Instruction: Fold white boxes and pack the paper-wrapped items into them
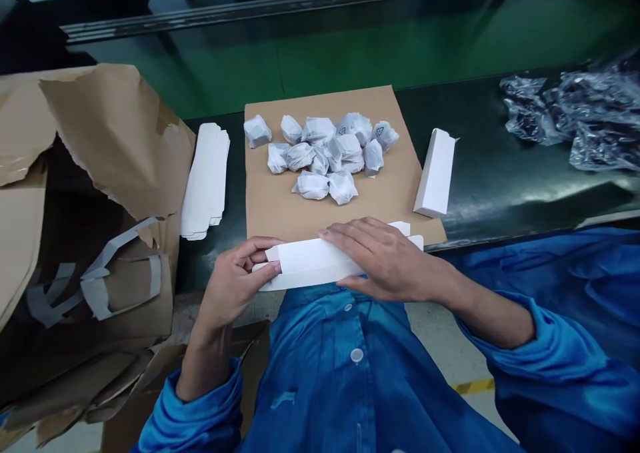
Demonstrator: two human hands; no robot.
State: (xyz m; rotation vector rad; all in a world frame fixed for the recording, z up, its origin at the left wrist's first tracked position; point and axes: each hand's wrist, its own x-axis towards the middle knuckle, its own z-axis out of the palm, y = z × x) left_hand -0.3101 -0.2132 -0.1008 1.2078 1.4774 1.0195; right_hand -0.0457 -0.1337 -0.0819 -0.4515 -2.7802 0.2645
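Observation:
A long white carton (310, 263) lies crosswise in front of me, held at both ends. My left hand (235, 286) pinches its left end flap between thumb and fingers. My right hand (385, 256) lies over the carton's right half, fingers curved round it. Beyond them, on a brown cardboard sheet (280, 206), sits a heap of several small white wrapped packets (325, 153).
A stack of flat white carton blanks (206, 180) lies left of the sheet. One closed white carton (436, 172) rests at the sheet's right edge. Crumpled clear plastic bags (580, 116) lie far right. An open brown box with torn paper (90, 193) stands at left.

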